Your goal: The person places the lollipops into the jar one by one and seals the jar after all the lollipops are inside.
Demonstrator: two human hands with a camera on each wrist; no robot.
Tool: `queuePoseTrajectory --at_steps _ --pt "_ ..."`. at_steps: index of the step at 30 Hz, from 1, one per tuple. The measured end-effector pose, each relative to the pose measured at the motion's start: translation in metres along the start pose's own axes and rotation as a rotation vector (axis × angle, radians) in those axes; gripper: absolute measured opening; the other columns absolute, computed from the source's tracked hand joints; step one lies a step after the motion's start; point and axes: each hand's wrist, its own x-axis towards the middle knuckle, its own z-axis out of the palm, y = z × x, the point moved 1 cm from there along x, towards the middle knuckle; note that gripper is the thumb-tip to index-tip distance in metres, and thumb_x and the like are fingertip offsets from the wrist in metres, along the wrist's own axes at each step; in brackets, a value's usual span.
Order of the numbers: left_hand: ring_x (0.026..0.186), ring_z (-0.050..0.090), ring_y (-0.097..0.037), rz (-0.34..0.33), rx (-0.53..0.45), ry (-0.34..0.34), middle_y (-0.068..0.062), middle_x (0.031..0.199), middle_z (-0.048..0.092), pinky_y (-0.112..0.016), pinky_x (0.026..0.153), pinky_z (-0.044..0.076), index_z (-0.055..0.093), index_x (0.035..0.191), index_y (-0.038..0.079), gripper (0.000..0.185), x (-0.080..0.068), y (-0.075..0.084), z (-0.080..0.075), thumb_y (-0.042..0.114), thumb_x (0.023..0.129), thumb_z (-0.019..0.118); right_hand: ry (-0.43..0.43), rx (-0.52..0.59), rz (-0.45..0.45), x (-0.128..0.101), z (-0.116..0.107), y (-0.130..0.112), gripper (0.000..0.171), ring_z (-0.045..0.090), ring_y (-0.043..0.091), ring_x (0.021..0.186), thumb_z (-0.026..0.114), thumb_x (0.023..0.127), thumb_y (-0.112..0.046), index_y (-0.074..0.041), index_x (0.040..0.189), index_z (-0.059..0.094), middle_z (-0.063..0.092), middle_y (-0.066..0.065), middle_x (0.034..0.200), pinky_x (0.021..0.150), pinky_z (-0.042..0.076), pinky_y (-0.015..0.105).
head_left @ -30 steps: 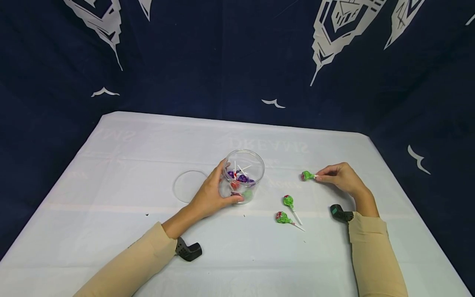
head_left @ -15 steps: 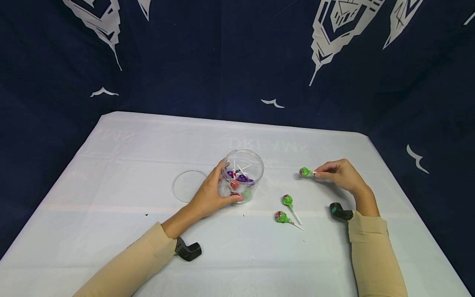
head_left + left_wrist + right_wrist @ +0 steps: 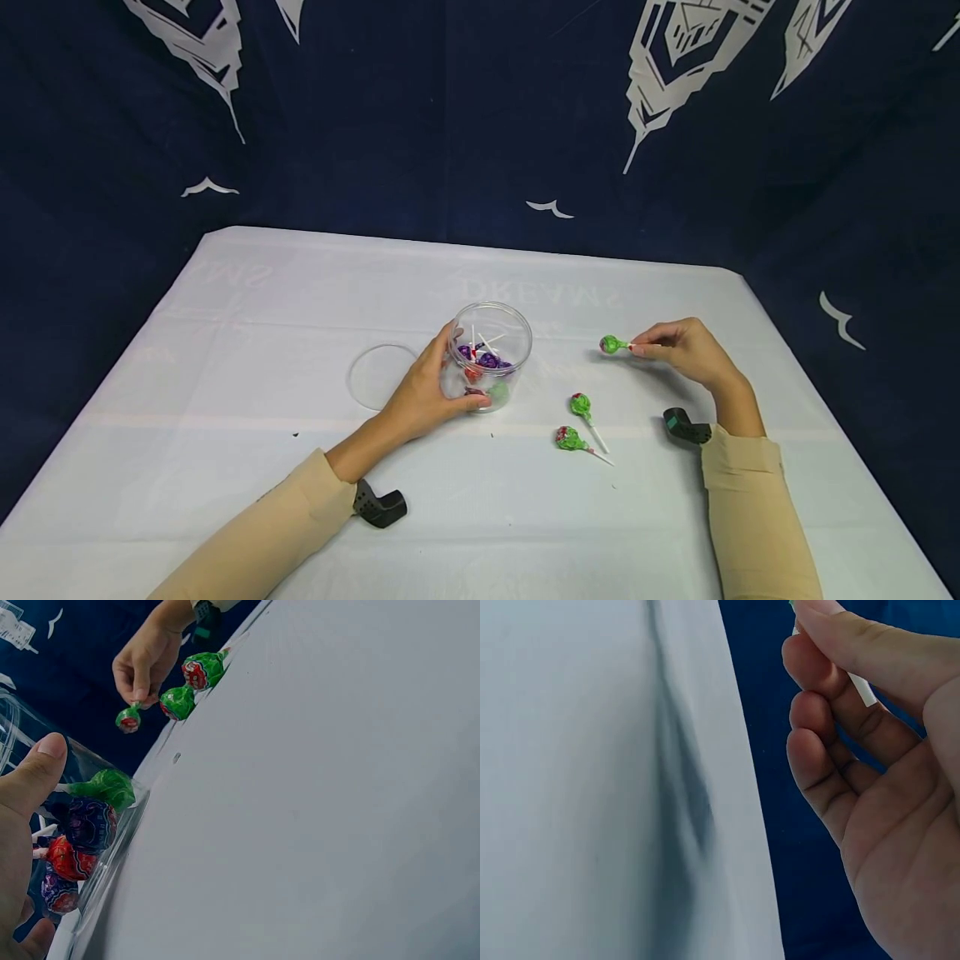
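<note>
A clear plastic jar [image 3: 491, 354] stands mid-table with purple, red and green lollipops [image 3: 84, 825] inside. My left hand [image 3: 423, 392] grips the jar's side, thumb on its wall [image 3: 34, 776]. My right hand [image 3: 686, 350] pinches the white stick [image 3: 861, 688] of a green lollipop [image 3: 612, 344], held just above the table right of the jar. Two more green lollipops [image 3: 581, 406] [image 3: 570, 439] lie on the cloth between my hands.
The jar's clear lid [image 3: 377, 377] lies flat left of the jar. The table [image 3: 247, 333] wears a white cloth; a dark blue patterned backdrop [image 3: 450, 117] hangs behind and around it. Black wrist camera mounts [image 3: 381, 505] [image 3: 684, 428] sit by my sleeves.
My right hand has lifted the green lollipop off the cloth and carried it slightly left, toward the jar. The left hand and jar have stayed put.
</note>
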Motion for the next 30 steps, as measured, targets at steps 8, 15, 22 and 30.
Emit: queuePoseTrajectory --at_steps 8,15,22,30 --pt "0.137 0.04 -0.027 0.008 -0.015 -0.002 -0.013 0.151 0.04 -0.047 0.111 0.035 0.02 0.157 0.014 0.113 0.0 0.0 -0.001 0.038 0.072 0.09 0.028 -0.053 -0.058 0.0 0.0 -0.019 0.007 0.061 0.006 0.075 0.077 0.086 -0.006 0.0 0.09 0.077 0.074 0.012 0.087 0.062 0.05 0.018" --pt "0.138 0.039 -0.026 -0.007 -0.01 -0.009 -0.013 0.152 0.039 -0.046 0.112 0.035 0.018 0.158 0.016 0.114 -0.001 0.001 -0.001 0.039 0.072 0.089 0.026 -0.058 -0.057 -0.002 0.0 -0.031 0.006 0.061 0.005 0.075 0.076 0.086 -0.004 0.001 0.089 0.076 0.073 0.011 0.086 0.064 0.05 0.017" --pt "0.138 0.039 -0.026 0.001 -0.018 -0.009 -0.013 0.152 0.039 -0.046 0.112 0.034 0.019 0.157 0.015 0.113 0.0 0.001 -0.001 0.039 0.072 0.089 0.033 -0.05 -0.091 0.0 -0.003 -0.03 0.008 0.062 0.005 0.078 0.079 0.085 -0.01 -0.004 0.089 0.078 0.073 0.006 0.086 0.066 0.051 0.018" --pt "0.138 0.039 -0.026 0.001 -0.016 -0.009 -0.013 0.153 0.039 -0.046 0.112 0.035 0.018 0.158 0.017 0.114 0.0 0.001 -0.001 0.039 0.072 0.089 0.037 -0.035 -0.116 -0.002 -0.005 -0.04 0.007 0.063 0.005 0.078 0.079 0.085 -0.01 -0.004 0.088 0.077 0.073 0.003 0.085 0.068 0.051 0.018"
